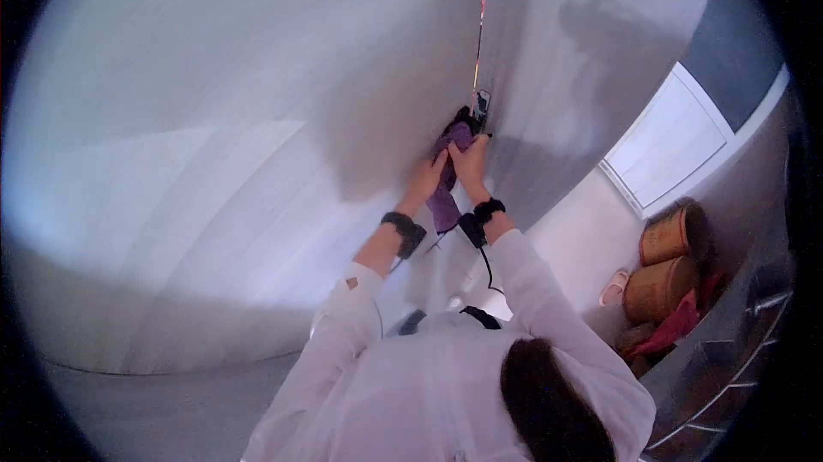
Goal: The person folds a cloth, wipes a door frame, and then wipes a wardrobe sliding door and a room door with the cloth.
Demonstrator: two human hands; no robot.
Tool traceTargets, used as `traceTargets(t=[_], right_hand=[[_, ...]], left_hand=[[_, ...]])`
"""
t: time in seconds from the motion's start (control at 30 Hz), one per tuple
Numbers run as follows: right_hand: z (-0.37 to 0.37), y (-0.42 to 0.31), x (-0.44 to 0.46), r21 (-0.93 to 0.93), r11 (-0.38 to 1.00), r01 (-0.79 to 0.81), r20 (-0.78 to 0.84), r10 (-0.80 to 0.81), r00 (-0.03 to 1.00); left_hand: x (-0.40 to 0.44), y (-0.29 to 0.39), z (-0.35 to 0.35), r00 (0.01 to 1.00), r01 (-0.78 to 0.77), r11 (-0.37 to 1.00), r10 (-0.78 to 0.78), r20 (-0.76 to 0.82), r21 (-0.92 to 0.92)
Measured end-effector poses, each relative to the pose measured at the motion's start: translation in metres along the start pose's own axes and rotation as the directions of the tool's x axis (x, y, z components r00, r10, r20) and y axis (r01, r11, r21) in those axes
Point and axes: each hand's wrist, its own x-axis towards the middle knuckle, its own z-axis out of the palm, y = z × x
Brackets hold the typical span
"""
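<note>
A purple cloth (442, 208) hangs between my two hands, its upper part bunched against a dark fitting. My left hand (423, 179) has its fingers closed on the cloth's left side. On the other side, my right hand (469, 164) grips the cloth higher up, thumb toward the left hand. Just above the fingers, a small metal latch plate (482, 102) sits at the gap between two large grey panels (240, 153). The dark fitting behind the cloth is partly hidden, so its shape is unclear. Black bands with cords circle both wrists.
To the right, a white panel or door (673, 141) stands beyond a pale floor (570, 222). Two round woven baskets (660, 288) are at the lower right, with red cloth (671, 325) and a pale slipper (614, 288) close by.
</note>
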Motion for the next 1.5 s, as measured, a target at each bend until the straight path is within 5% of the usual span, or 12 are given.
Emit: traceTargets(t=[0.27, 0.37, 0.47, 0.57, 0.7, 0.83, 0.93, 1.13, 1.17, 1.3, 1.5], right_hand=[[-0.001, 0.022, -0.007, 0.172, 0.983, 0.069, -0.115, -0.049, 0.992], [-0.012, 0.014, -0.010, 0.142, 0.989, -0.031, -0.092, 0.044, 0.995], [-0.008, 0.041, -0.005, 0.077, 0.994, 0.072, -0.167, -0.059, 0.984], [-0.015, 0.035, -0.008, 0.149, 0.987, -0.058, -0.086, 0.072, 0.994], [-0.011, 0.046, -0.004, 0.054, 0.992, 0.118, -0.168, -0.108, 0.980], [-0.019, 0.035, -0.015, 0.055, 0.998, 0.042, -0.109, -0.036, 0.993], [-0.030, 0.025, -0.020, -0.078, 0.996, 0.036, -0.028, -0.039, 0.999], [-0.056, -0.037, -0.047, -0.307, 0.928, 0.210, 0.206, -0.151, 0.967], [-0.061, -0.059, -0.051, -0.333, 0.911, 0.244, 0.264, -0.158, 0.951], [-0.052, -0.135, -0.063, -0.078, 0.924, 0.375, 0.262, -0.344, 0.902], [-0.021, -0.195, -0.097, 0.143, 0.840, 0.523, 0.323, -0.539, 0.778]], left_hand=[[-0.011, 0.009, 0.005, 0.996, -0.038, 0.998, 0.042, 0.080, -0.050], [-0.003, 0.001, 0.022, 0.991, 0.044, 0.998, -0.039, 0.124, -0.043], [-0.009, 0.006, 0.019, 0.984, 0.044, 0.999, -0.044, 0.174, 0.002], [-0.022, 0.040, 0.000, 0.982, 0.049, 0.998, -0.043, 0.183, -0.027], [-0.025, 0.044, 0.004, 0.990, 0.039, 0.991, -0.021, 0.139, -0.129], [-0.038, 0.069, -0.008, 0.958, 0.260, 0.961, -0.244, 0.150, -0.097], [-0.060, 0.089, -0.014, 0.998, 0.047, 0.998, -0.048, -0.051, -0.038], [-0.090, 0.058, 0.006, 0.954, 0.060, 0.865, -0.197, -0.226, -0.499], [-0.093, 0.058, 0.003, 0.943, 0.042, 0.904, -0.177, -0.283, -0.424], [-0.111, 0.126, -0.060, 0.856, -0.053, 0.900, -0.183, -0.483, -0.433], [-0.149, 0.148, -0.122, 0.796, 0.007, 0.744, -0.408, -0.446, -0.668]])
